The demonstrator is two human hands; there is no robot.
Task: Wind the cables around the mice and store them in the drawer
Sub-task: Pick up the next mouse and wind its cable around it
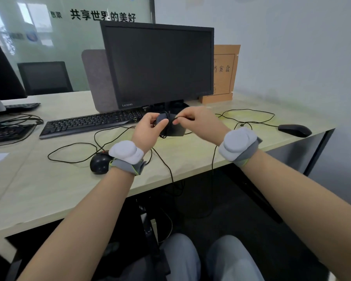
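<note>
A grey mouse point(162, 118) is held above the desk point(49, 189) just in front of the monitor point(158, 63), gripped in the curled fingers of the person's left hand point(148, 130). The right hand point(199, 120) pinches the mouse's thin black cable point(182, 118) close beside the mouse, with turns of cable seen against the mouse's body. More cable drops from the hands over the desk's front edge.

Two further mice lie on the desk. A black mouse point(99, 163) sits in front of and to the left of the monitor, partly hidden behind the left wrist, its cable point(73, 151) looping loosely across the desk. Another black mouse point(294, 130) rests to the right of the monitor near the desk's right edge, its cable point(249, 116) trailing in a wide loop toward the monitor.

A black keyboard point(85, 124) lies in front of the monitor, to its lower left. A brown cardboard file box point(224, 78) stands upright just behind the monitor's right side. Both wrists carry grey bands with white padded units point(238, 144).
</note>
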